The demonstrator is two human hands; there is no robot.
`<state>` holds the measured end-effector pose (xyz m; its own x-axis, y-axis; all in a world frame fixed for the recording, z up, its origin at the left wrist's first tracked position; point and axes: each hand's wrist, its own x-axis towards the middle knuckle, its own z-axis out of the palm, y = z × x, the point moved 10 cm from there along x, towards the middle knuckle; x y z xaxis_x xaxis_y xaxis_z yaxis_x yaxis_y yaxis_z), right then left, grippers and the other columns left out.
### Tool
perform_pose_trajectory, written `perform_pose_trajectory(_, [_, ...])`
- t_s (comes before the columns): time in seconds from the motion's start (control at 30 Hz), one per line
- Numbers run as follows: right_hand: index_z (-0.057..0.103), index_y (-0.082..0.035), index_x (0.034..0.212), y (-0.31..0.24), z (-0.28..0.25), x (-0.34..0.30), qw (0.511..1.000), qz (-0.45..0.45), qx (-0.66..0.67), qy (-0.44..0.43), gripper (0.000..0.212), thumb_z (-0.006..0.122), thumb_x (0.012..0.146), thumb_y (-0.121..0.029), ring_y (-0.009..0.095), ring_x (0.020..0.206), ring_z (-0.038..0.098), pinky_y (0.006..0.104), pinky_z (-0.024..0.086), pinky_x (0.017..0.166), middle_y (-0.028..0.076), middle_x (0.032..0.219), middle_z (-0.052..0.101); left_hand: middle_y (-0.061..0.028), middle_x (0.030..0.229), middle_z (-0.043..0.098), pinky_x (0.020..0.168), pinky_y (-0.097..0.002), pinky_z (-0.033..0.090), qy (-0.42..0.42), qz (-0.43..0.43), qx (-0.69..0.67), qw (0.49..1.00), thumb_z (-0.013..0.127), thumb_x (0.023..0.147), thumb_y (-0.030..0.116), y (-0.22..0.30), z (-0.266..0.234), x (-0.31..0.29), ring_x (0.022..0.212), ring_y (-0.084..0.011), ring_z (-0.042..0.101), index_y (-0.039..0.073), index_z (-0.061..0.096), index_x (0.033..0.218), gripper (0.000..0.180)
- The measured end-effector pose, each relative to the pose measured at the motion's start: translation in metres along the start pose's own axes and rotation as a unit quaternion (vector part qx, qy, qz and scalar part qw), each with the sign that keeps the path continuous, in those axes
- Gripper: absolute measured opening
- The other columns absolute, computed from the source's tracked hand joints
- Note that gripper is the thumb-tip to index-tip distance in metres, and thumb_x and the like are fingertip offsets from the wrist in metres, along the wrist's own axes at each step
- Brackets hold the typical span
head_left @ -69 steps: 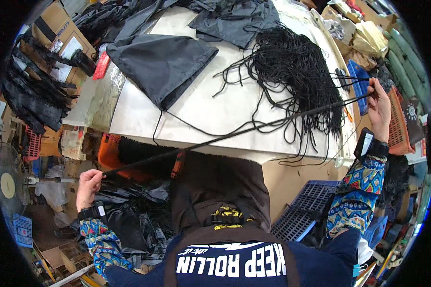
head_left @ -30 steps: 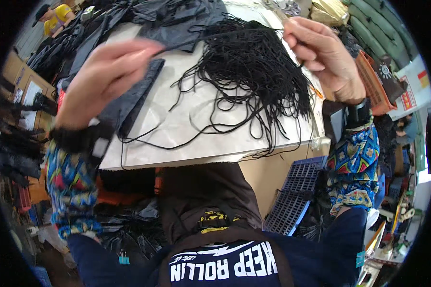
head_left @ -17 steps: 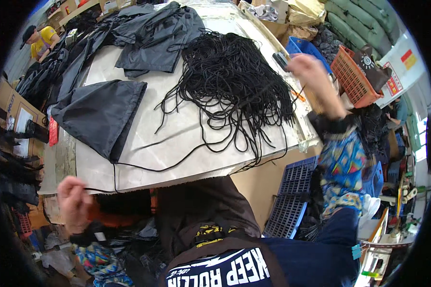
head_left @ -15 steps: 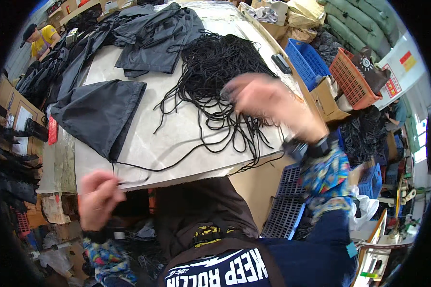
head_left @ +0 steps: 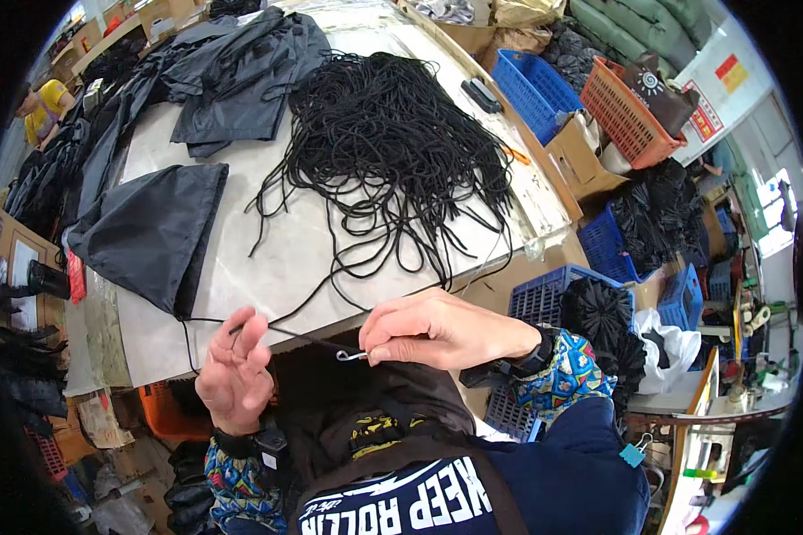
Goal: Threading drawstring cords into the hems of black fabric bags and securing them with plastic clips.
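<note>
A black fabric drawstring pouch [head_left: 152, 232] lies at the left of the table, its pointed corner at the near edge. Thin black cord [head_left: 308, 335] runs from that corner past my left hand towards my right. My left hand [head_left: 235, 374] is palm up just off the table edge, fingers curled, the cord at its thumb and fingertips. In my right hand [head_left: 433, 330], thumb and fingers pinch a small metal wire hook [head_left: 351, 356] with a looped end; its other end is hidden in the grip. A big heap of black cords [head_left: 393, 134] covers the table's middle.
Dark fabric pieces [head_left: 241, 76] pile up at the far left of the pale table [head_left: 241, 214]. Blue [head_left: 531, 94] and orange [head_left: 629, 111] baskets line the right side. A blue crate [head_left: 544, 294] stands below my right. A person in yellow [head_left: 45, 111] is far left.
My right hand has come from over the cord heap down to the near edge, with the metal hook now visible. My left hand has moved right and turned palm up. The view has shifted slightly.
</note>
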<state>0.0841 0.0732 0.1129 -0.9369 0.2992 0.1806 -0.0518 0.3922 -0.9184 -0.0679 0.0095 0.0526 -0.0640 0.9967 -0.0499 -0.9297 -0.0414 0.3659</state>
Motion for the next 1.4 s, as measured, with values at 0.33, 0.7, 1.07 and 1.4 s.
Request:
perform_pose_trajectory(0.33, [0.053,-0.003,0.109,-0.162,-0.196,-0.149,0.768,-0.299,0.041,0.565,0.023,0.049,0.096,-0.022,0.0,0.047,0.024,0.0164,0.021,0.038,-0.006,0.064,0.038,-0.0135,0.106,0.063,0.066,-0.0237,0.052,0.023,0.026,0.275,0.961,0.054,0.092,0.008,0.003,-0.01,0.004,0.084,-0.0179,0.064,-0.004,0.061,0.106,0.021])
perform_pose_trajectory(0.7, [0.063,0.002,0.098,0.046,0.008,-0.038,0.955,0.182,0.005,0.235,0.013,0.055,0.089,-0.002,0.009,0.059,0.056,0.0223,0.044,0.054,0.006,0.069,0.06,-0.0084,0.086,0.063,0.07,-0.0226,0.047,0.03,-0.007,0.392,0.919,0.048,0.095,0.01,-0.064,-0.004,0.012,0.074,-0.0096,0.056,-0.005,0.059,0.108,0.023])
perform_pose_trajectory(1.07, [0.061,0.003,0.099,0.033,0.022,-0.021,0.964,0.114,-0.112,0.212,0.014,0.057,0.086,0.0,0.021,0.066,0.062,0.0281,0.048,0.058,0.014,0.083,0.064,-0.0038,0.08,0.062,0.059,-0.0191,0.044,0.071,-0.016,0.491,0.868,0.052,0.094,0.013,-0.052,-0.014,-0.001,0.065,-0.0057,0.053,-0.003,0.062,0.104,0.02])
perform_pose_trajectory(1.4, [0.06,0.003,0.099,0.036,0.03,-0.024,0.974,0.115,-0.054,0.186,0.014,0.056,0.086,0.001,0.018,0.06,0.059,0.0274,0.046,0.055,0.011,0.076,0.062,-0.0114,0.092,0.066,0.07,-0.0236,0.052,0.085,-0.055,0.318,0.942,0.057,0.091,0.008,-0.057,-0.018,-0.013,0.073,-0.0115,0.062,-0.004,0.055,0.119,0.031])
